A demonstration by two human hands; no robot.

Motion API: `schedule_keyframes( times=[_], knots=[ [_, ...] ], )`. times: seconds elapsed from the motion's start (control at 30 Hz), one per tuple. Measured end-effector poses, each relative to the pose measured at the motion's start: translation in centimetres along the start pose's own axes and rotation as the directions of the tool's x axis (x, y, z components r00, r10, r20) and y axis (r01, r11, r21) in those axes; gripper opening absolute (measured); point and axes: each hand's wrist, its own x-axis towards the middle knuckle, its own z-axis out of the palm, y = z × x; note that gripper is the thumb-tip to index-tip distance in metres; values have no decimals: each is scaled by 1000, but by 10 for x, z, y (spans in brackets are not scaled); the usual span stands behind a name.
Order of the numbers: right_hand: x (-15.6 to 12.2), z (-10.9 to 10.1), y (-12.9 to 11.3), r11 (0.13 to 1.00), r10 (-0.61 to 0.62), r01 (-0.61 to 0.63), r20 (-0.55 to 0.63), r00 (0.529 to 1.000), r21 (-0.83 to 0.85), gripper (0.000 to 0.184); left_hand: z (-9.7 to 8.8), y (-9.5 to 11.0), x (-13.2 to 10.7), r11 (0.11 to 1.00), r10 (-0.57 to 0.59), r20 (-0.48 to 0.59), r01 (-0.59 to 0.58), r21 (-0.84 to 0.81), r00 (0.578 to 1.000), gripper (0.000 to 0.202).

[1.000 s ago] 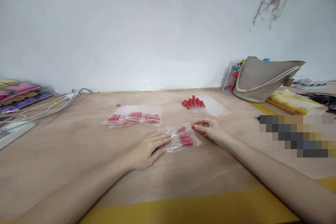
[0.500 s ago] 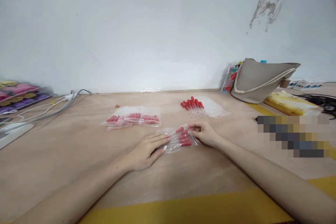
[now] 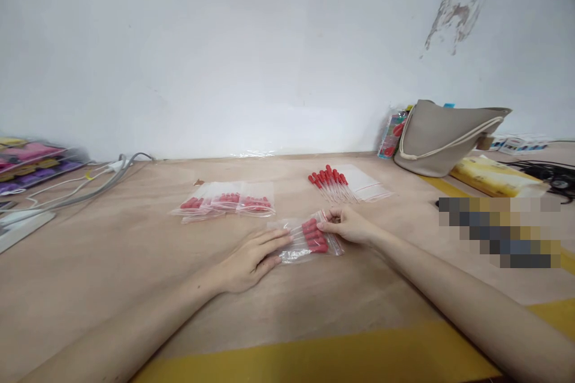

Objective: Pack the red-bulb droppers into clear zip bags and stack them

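A clear zip bag (image 3: pixel 294 256) lies flat on the table in front of me, with several red-bulbed droppers (image 3: pixel 314 236) side by side in it, bulbs to the right. My left hand (image 3: pixel 256 257) rests flat, fingers stretched out over the bag's left end. At the bag's right end, my right hand (image 3: pixel 348 224) pinches the edge near the zip strip between thumb and fingers. Behind it, a fanned pile of loose droppers (image 3: pixel 330 182) lies partly on a stack of white zip bags (image 3: pixel 368 182). Filled zip bags (image 3: pixel 227 198) with red bulbs overlap at the back left.
A grey bag (image 3: pixel 444 137) with a cord stands at the back right, beside a colourful packet (image 3: pixel 392 134) and a yellow pack (image 3: pixel 496 176). Black cables (image 3: pixel 554 173) lie far right. White cables (image 3: pixel 76 194) and a rack of coloured items (image 3: pixel 38 164) are at the left.
The droppers in the bag have come into a tighter, more even row. My right thumb has shifted slightly left over the bag's edge. My left hand has stayed in place.
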Motion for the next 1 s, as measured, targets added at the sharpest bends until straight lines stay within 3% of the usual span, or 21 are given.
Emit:
schedule_keyframes(
  times=[0.07,0.17,0.27,0.33,0.43,0.57,0.7,0.8,0.9,0.97,1.0],
  knots=[
    [-3,-5,-3,996,72,-74,38,997,46,22,0,1,-1,1000,-12,-29,13,24,1000,39],
    [-9,-21,-9,951,164,-171,51,985,256,18,0,2,-2,995,-44,-115,55,89,992,37],
    [-11,-38,-15,870,179,-138,-42,983,474,15,-2,-4,0,974,-51,-196,92,206,979,36],
    [-7,-43,-19,844,193,-79,-162,968,530,14,-6,-15,4,941,-24,-222,97,324,975,36],
    [9,-33,-24,838,184,15,-308,933,545,12,-14,-38,11,876,-4,-231,115,468,973,39],
    [49,10,-30,806,149,85,-339,929,586,16,-17,-62,21,830,-63,-319,227,510,946,52],
    [79,59,-37,868,184,-21,-283,941,495,20,-13,-68,22,819,-102,-340,273,505,935,55],
    [76,74,-38,886,231,-155,-125,965,437,19,-13,-68,22,793,-110,-297,264,549,949,46],
    [64,51,-34,942,321,-316,-26,947,110,37,-15,-68,23,760,-74,-225,201,619,971,41],
    [58,17,-29,947,295,-310,-150,944,-89,36,-17,-68,24,754,-29,-155,123,645,988,41],
    [57,-5,-26,931,134,-232,-326,936,-283,32,-18,-68,25,758,-11,-121,87,647,993,41]
  ],
)
